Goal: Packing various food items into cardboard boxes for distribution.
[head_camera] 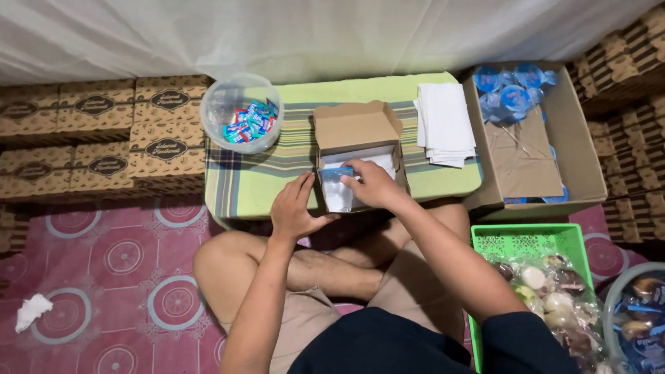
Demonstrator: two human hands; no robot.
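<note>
Both hands at the open cardboard box (357, 128) on the near edge of the green striped tabletop (249, 183): left hand (294, 208) and right hand (370, 183) each pinching a small clear packet (337, 188) held just over the box's front wall. Hemmed in left by a round tub of sweets (242, 113), right by a napkin stack (445, 125). Free cloth only between tub and box. Stacked brown cartons (104, 135) against the tabletop's left edge.
</note>
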